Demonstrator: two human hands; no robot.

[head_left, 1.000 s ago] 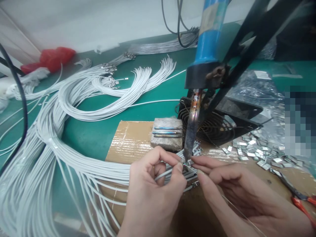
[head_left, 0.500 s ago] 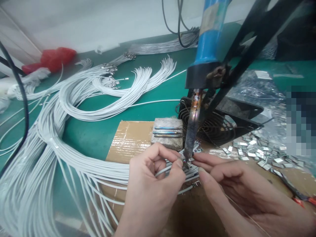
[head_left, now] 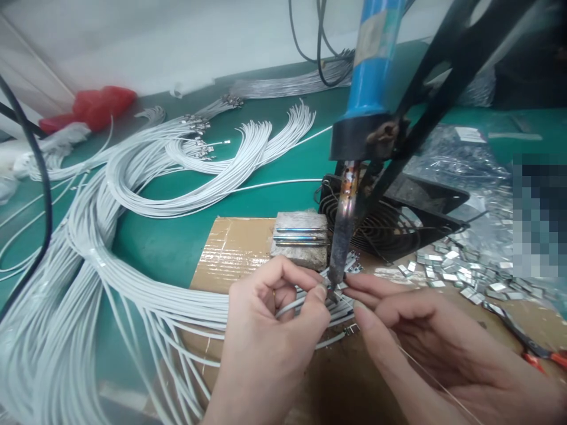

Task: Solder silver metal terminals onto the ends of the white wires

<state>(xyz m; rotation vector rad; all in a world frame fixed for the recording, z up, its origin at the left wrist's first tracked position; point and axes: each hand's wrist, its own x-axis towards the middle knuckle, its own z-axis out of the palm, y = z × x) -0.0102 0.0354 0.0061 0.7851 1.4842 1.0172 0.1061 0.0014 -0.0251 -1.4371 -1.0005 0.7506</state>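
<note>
My left hand (head_left: 270, 336) pinches a white cable (head_left: 289, 308) close to its end, at the tip of a soldering iron (head_left: 342, 236). The iron points downward in a black stand (head_left: 425, 88). My right hand (head_left: 429, 336) has its thumb and fingers brought together just right of the tip. A thin solder wire (head_left: 436, 381) trails back from that hand. Fingertips and the iron partly hide the cable's end. More white cables (head_left: 195, 304) with metal terminals lie under and behind my left hand.
Behind the iron sits a black fan (head_left: 390, 218). A grey block (head_left: 301, 254) with metal rods rests on cardboard (head_left: 234, 242). Loose metal pieces (head_left: 447, 265) and scissors (head_left: 518, 333) lie to the right. Coiled cable bundles (head_left: 146, 200) cover the left of the green table (head_left: 150, 248).
The view has shifted very slightly. Both hands keep nearly the same place at the iron's tip, with the same hold.
</note>
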